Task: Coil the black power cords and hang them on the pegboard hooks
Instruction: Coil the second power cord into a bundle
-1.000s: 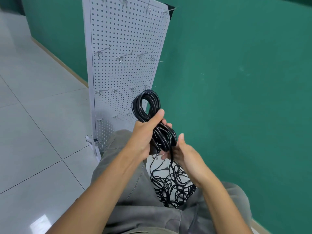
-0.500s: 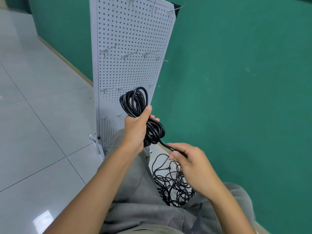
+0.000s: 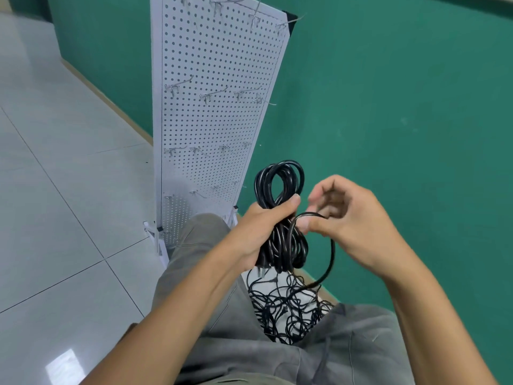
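A coiled black power cord (image 3: 280, 187) stands upright in my left hand (image 3: 259, 232), which grips the bundle around its middle, with one loop above the fist and the rest below. My right hand (image 3: 352, 220) pinches the cord's loose end (image 3: 330, 257) beside the bundle, and that end arcs down toward the floor. A tangled pile of black cords (image 3: 286, 304) lies on the floor between my knees. The white pegboard (image 3: 216, 120) stands in front of me against the green wall, with several bare metal hooks (image 3: 213, 94) in rows.
My grey-trousered knees (image 3: 211, 273) frame the pile. The pegboard rests on white feet (image 3: 155, 237) on the pale tiled floor (image 3: 63, 207). A green wall (image 3: 402, 120) runs along the right, close to my right hand.
My right hand has risen from below the bundle to its side, carrying the cord's loose end up in an arc. The left hand still holds the coil upright.
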Motion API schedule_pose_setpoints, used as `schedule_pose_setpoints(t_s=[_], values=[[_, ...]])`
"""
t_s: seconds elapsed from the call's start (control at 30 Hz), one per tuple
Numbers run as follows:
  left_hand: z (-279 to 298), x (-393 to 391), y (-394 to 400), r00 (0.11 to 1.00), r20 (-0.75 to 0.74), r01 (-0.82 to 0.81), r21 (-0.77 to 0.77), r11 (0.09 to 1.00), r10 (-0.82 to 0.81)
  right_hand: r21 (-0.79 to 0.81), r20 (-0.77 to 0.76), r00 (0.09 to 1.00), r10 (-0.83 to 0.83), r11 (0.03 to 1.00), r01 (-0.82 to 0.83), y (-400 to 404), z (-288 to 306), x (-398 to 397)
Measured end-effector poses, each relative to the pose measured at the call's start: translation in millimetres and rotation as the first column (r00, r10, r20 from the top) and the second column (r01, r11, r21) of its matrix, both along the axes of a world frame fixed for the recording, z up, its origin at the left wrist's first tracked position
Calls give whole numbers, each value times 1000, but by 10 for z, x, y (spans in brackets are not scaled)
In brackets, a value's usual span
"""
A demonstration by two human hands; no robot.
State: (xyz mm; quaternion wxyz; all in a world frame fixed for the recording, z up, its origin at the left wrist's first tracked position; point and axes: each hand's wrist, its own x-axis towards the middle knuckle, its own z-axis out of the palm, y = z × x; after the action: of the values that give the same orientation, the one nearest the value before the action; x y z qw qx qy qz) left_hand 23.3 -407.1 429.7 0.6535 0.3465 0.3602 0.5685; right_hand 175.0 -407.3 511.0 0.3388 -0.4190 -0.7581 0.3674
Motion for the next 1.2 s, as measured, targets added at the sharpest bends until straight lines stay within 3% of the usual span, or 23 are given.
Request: schedule_pose_setpoints(t_s=[0.13,0.4,0.5,0.57,0.7,1.0,1.2], values=[[62,53,-80,986,44,159,-27,987,-158,-46,-78,994,-71,997,68,61,-105,62],[18,19,-58,953,43,301,2,953,-301,-137,-158,984,-80,989,59,58,-237,177],[55,8,-53,933,124,341,2,940,-339,-194,-200,978,-61,981,21,58,-368,231],[63,-50,-28,920,214,341,-29,940,-328,-207,-200,979,-47,978,5,42,-491,287],[-1,-190,65,935,240,287,-77,955,-261,-190,-183,977,-108,979,73,14,-661,383],[-77,-167,105,998,39,52,-140,989,-47,-108,-96,983,-159,983,149,128,-452,482],[-35,-202,71,976,174,149,-87,985,-132,-54,24,991,-128,990,129,263,-352,549]])
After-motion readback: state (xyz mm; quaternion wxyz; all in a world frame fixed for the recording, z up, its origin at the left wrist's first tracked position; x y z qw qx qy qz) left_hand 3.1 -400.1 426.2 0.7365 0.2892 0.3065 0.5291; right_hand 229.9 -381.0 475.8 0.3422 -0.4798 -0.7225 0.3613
